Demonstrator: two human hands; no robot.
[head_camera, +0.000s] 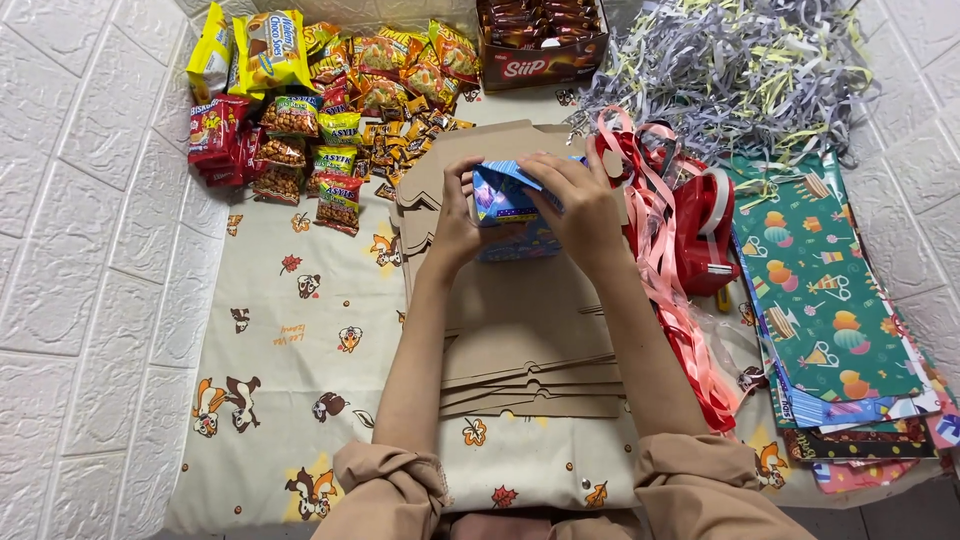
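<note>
Both hands are gripping a small blue patterned paper box (510, 215).
The left hand (455, 225) and right hand (580, 205) are clasping its sides over the flat brown cardboard sheets (530, 330), red ribbons (665, 250) lying just right.

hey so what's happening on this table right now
A person has both hands on a small blue printed box, the left hand at its side and the right hand over its top flap. It sits above a stack of flat brown cardboard cutouts. Snack packets are piled at the far left, with red and pink ribbons, patterned gift paper and shredded paper to the right.
</note>
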